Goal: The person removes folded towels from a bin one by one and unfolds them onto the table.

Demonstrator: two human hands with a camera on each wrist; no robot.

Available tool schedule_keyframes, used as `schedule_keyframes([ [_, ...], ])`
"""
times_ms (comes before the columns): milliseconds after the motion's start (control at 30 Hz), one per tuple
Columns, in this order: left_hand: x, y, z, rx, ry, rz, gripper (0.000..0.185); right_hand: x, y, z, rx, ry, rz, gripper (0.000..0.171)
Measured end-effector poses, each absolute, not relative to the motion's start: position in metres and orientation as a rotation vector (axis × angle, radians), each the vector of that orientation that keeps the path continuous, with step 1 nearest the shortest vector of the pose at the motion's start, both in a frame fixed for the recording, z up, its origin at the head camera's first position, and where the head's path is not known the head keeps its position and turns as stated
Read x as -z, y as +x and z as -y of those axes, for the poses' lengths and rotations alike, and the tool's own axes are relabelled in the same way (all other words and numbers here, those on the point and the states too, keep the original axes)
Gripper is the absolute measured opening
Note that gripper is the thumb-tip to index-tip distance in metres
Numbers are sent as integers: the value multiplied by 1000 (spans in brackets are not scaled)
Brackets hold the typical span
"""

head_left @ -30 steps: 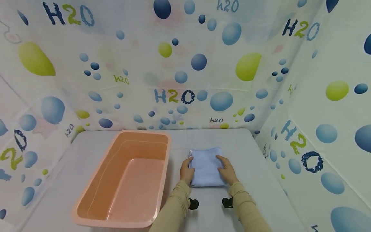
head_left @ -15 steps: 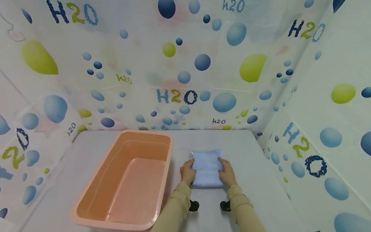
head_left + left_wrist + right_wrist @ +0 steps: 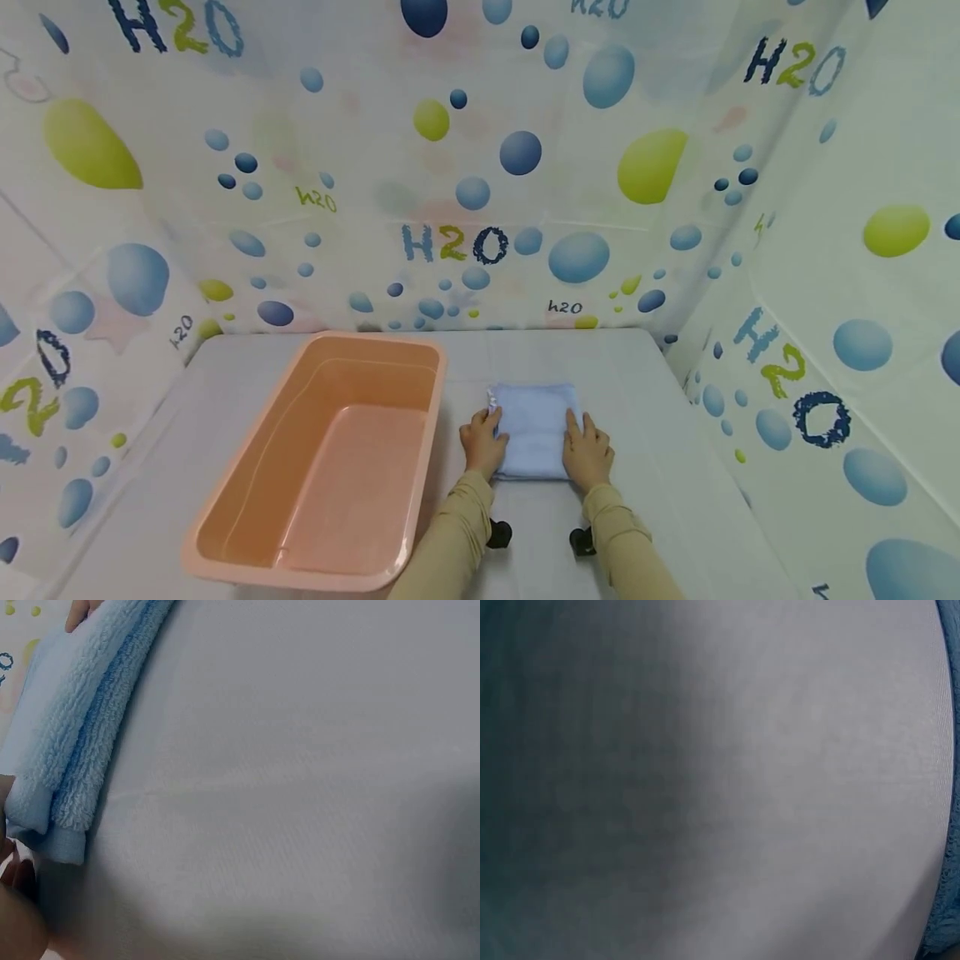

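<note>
From the head view, the left hand [image 3: 482, 440] and right hand [image 3: 587, 450] rest on either side of the folded light-blue terry towel [image 3: 534, 427] on the grey worktop [image 3: 660, 467], fingers relaxed; uneven pressure could skew the fold. The left wrist view shows stacked fluffy layers [image 3: 82, 750] that may slide apart, and the right wrist view shows only a sliver of its edge [image 3: 952, 915].

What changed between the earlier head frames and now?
The right hand slid in from the towel's right edge and now lies flat on top of it. The left hand kept its place at the towel's left edge. The folded towel, the tub and the table did not move; nothing was lifted or let go.
</note>
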State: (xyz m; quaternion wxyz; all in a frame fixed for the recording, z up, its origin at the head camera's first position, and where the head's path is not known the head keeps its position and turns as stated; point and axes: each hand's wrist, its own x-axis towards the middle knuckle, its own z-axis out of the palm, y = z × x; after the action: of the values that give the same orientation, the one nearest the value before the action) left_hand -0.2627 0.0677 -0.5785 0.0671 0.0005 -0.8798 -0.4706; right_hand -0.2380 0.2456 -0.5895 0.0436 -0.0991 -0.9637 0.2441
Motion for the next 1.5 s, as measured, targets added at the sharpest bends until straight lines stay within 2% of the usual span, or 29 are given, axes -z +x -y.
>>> schedule_keyframes([
  [333, 583, -251, -58, 1065, -65, 2824, 44, 587, -233, -242, -822, -315, 2968, 48],
  [567, 586, -245, -51, 1129, -84, 2725, 30, 583, -241, -243, -717, -226, 2933, 46],
  [767, 586, -237, -44, 1081, -127, 2705, 30, 566, -252, -231, -663, -2, 2821, 37],
  [867, 586, -232, -40, 1021, -116, 2756, 31, 559, -259, -213, -795, 147, 2812, 35],
  [1067, 594, -224, -32, 810, -146, 2837, 35, 557, -264, -172, -1012, 350, 2913, 40],
  [1267, 605, -220, -30, 535, -237, 2907, 40, 559, -268, -154, -789, 284, 3021, 60],
  [1500, 612, -223, -32, 392, -234, 2938, 45, 558, -278, -148, -646, 212, 3036, 53],
])
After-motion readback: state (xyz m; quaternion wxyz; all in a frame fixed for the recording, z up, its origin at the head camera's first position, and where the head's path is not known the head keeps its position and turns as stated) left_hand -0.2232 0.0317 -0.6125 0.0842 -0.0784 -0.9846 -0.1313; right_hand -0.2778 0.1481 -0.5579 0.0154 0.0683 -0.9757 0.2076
